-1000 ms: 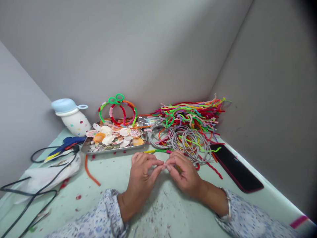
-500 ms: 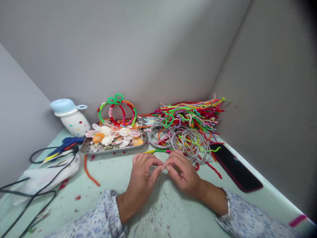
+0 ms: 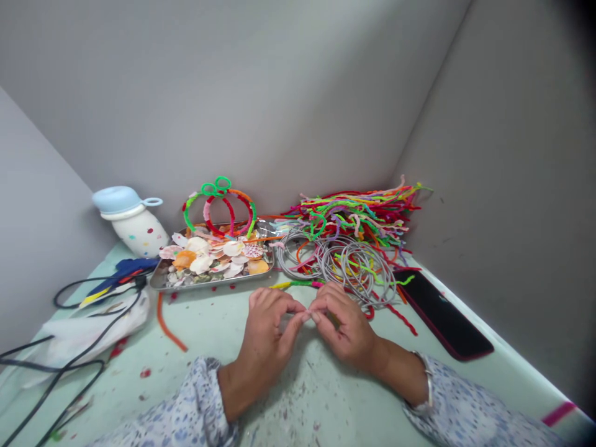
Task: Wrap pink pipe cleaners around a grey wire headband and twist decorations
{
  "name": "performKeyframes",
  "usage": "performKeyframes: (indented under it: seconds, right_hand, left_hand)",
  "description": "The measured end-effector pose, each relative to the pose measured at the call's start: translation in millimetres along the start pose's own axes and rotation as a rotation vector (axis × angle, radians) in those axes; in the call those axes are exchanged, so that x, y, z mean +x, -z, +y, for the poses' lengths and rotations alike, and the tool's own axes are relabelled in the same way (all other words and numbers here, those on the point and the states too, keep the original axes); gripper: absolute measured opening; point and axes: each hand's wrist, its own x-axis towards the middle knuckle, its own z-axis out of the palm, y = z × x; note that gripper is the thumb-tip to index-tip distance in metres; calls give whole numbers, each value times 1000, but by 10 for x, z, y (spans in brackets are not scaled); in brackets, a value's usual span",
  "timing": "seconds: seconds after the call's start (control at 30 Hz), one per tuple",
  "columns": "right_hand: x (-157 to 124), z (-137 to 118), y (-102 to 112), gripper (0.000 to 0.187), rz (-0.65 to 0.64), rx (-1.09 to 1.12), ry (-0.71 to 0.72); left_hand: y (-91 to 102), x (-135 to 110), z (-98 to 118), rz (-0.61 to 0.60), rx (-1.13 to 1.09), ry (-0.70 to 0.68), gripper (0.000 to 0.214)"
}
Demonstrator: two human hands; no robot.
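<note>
My left hand (image 3: 270, 335) and my right hand (image 3: 344, 326) meet above the middle of the table, thumb and forefinger of each closed in a pinch, tips touching. What lies between the fingertips is too small and too covered to make out. Just behind them curves a fuzzy pipe-cleaner band (image 3: 298, 284) in yellow, green and magenta; its ends run out of sight behind both hands, and I cannot tell whether they hold it. Loops of grey wire (image 3: 356, 273) lie close beyond my right hand.
A metal tray (image 3: 212, 284) of seashells (image 3: 202, 264) bears pipe-cleaner hoops (image 3: 231, 214). Pipe cleaners (image 3: 354, 214) are heaped at the back right, near a phone (image 3: 447, 316). On the left are a bottle (image 3: 135, 223), black cables (image 3: 65, 369) and a plastic bag (image 3: 88, 332).
Both hands keep their pinch at nearly the same spot. The view has shifted very slightly; nothing else visibly moved.
</note>
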Motion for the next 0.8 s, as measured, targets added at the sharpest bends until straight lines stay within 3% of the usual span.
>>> performKeyframes:
  seconds: [0.6,0.8]
  right_hand:
    - [7,10,6,8,-13,22,3]
    - [9,-2,13,9,-17,13,6]
  left_hand:
    - [35,28,8,-139,-200,85,20]
    - [23,25,-15,-149,-172,72,26]
